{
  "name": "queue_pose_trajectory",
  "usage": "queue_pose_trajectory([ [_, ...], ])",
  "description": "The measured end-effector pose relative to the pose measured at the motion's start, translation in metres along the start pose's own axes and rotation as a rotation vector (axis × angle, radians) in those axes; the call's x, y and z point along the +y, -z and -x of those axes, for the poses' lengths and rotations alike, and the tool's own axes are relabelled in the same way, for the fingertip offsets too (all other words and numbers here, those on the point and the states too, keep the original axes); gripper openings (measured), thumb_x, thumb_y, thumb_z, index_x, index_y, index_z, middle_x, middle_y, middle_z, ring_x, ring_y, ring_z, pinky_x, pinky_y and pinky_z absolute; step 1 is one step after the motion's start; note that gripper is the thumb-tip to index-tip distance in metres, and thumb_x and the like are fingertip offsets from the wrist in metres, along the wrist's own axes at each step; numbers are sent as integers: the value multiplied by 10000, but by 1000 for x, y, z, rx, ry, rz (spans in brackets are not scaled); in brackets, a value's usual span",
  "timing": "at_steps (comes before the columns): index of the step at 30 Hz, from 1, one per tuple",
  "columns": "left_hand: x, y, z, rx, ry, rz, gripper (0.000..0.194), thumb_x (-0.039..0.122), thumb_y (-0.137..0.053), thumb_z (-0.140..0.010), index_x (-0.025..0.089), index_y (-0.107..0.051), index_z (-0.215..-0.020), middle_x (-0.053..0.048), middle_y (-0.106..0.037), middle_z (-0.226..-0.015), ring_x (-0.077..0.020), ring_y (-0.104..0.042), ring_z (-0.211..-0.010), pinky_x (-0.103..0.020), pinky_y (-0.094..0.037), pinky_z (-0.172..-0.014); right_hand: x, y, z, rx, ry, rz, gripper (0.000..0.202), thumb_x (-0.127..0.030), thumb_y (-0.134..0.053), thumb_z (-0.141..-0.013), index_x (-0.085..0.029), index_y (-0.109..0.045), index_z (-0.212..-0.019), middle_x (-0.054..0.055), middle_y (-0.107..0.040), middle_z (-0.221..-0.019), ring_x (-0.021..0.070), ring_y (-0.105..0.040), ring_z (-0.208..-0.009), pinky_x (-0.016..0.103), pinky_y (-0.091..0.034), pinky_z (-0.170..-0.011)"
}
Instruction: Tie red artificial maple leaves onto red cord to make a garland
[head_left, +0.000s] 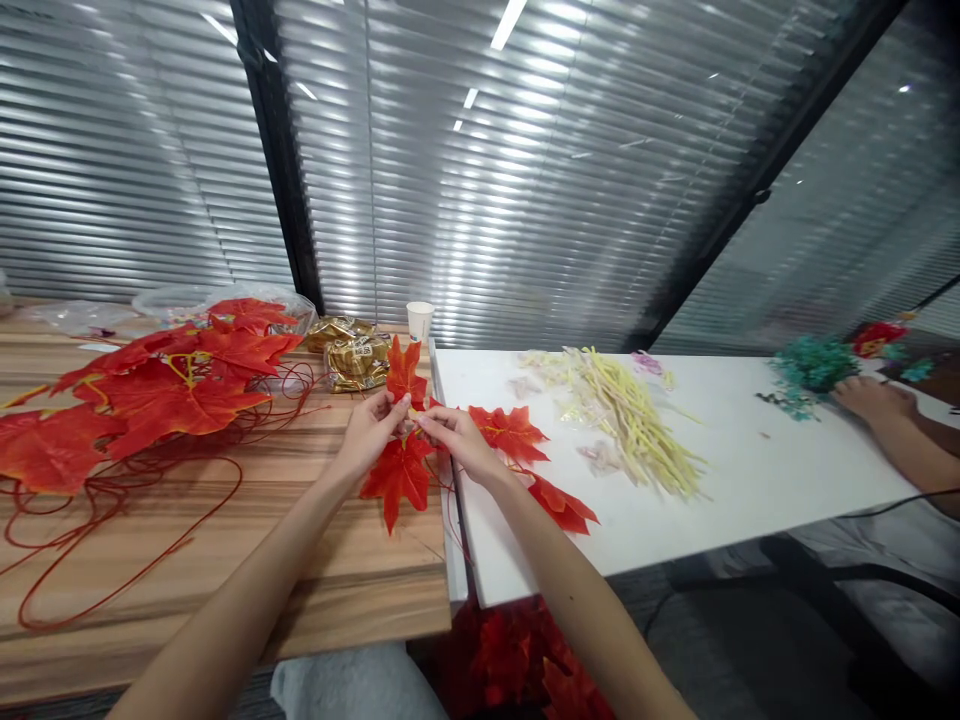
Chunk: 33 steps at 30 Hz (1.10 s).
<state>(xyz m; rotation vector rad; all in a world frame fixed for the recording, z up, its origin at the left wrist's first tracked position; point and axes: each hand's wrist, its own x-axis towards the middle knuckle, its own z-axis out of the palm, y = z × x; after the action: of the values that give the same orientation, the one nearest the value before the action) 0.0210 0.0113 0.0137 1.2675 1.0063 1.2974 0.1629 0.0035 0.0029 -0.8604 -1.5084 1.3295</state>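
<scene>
Both hands meet over the seam between the wooden table and the white table, fingers pinched around the middle of a red leaf garland. My left hand [373, 428] is closed near the base of an upright red leaf [406, 375]. From the right, my right hand [459, 437] pinches the same spot, where a small pale piece shows between the fingertips. One red leaf [400, 480] hangs below the hands. Two more, a red leaf [512, 434] and a red leaf [562, 503], lie to the right on the white table. Thin red cord runs beside them.
A pile of red leaves [180, 375] with red cord [217, 505] covers the left. Gold packets [358, 362] and a paper cup [420, 321] stand behind. Yellow stems [637, 425] lie on the white table [735, 480]. Another person's hand [874, 397] touches green foliage [814, 365].
</scene>
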Motion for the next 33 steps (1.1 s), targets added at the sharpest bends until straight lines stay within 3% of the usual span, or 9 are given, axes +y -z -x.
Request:
queue_pose_trajectory([
  [9,-5,4,-3,46,-33,-41,382,484,-637,-622,154,-447,-594,46,-480,-536,-85,-459,-517,-195,-348,-498,-1,0,1,-131,-33,-115,241,-390,-574,-738,-160,-600,-810,-14,-533,-623,87,-483,-565,217,-376,-565],
  [15,-13,5,-5,5,-3,-44,362,487,-599,-659,137,-515,-696,-8,-576,-643,-119,-517,-597,-223,-389,-564,1,-3,0,-52,-10,-68,241,-389,-574,-735,-152,-569,-696,-34,-492,-573,75,-441,-532,206,-339,-526],
  [21,-19,3,-5,-13,-60,-101,301,434,-589,-684,144,-529,-736,1,-564,-660,-126,-527,-625,-225,-402,-593,11,-4,-4,61,-1,-61,246,-402,-599,-699,-158,-575,-686,-35,-502,-578,82,-442,-517,209,-357,-513],
  [27,-17,-3,1,-149,-168,-201,265,375,-571,-715,156,-586,-864,-47,-619,-812,-156,-568,-745,-259,-443,-702,17,0,-8,249,76,-81,242,-400,-589,-704,-162,-607,-743,13,-597,-713,124,-517,-650,226,-408,-594],
  [33,-17,-5,4,-253,-142,-210,330,354,-609,-690,144,-592,-944,-77,-629,-932,-164,-583,-815,-282,-449,-760,15,2,-8,304,104,-124,210,-361,-590,-703,-156,-617,-741,16,-608,-704,126,-530,-639,234,-398,-600],
])
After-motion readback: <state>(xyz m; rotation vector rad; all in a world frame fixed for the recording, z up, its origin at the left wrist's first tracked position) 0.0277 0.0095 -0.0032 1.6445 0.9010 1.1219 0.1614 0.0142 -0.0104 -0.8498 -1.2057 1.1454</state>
